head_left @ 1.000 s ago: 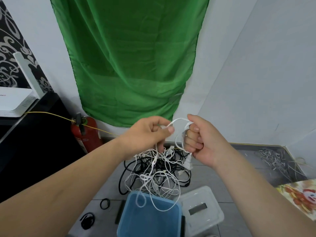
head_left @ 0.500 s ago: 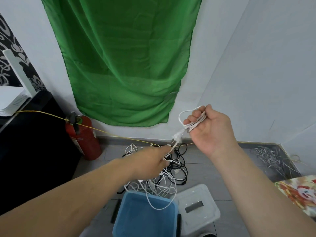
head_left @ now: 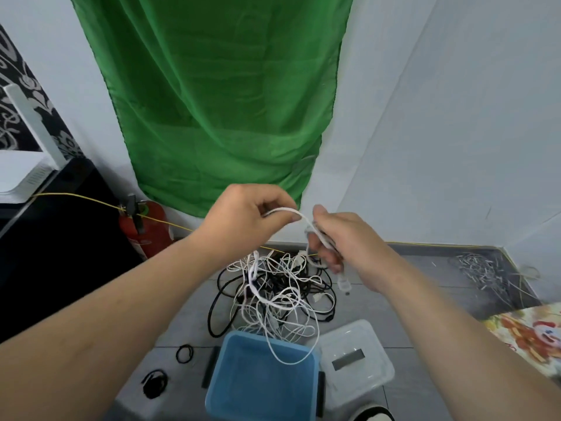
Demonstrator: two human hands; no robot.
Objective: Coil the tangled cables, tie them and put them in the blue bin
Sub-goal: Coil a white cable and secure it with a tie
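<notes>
On back wall hangs big green cloth (head_left: 218, 101), w/ black cabinet (head_left: 60, 238) at left and red fire extinguisher (head_left: 148, 229) standing btwn them on the floor. Blue bin (head_left: 264, 387) sits on grey floor at bottom centre, open, nothing visible inside; one white loop from the pile droops over its far rim. Tangled cables (head_left: 273, 290), black + white mixed, lie heaped on floor just behind bin. Clear lid (head_left: 355, 360) lies flat just right of bin. Left hand (head_left: 243, 217) is raised over the heap, thumb & forefinger pinching a white cable (head_left: 285, 211). Cable arcs across to right hand (head_left: 343, 241), fingers curled round a small bundle of the same cable's loops. Its white plug (head_left: 344, 284) dangles below that hand. Two black bands (head_left: 184, 354) lie on floor left of bin, apart from each other.
</notes>
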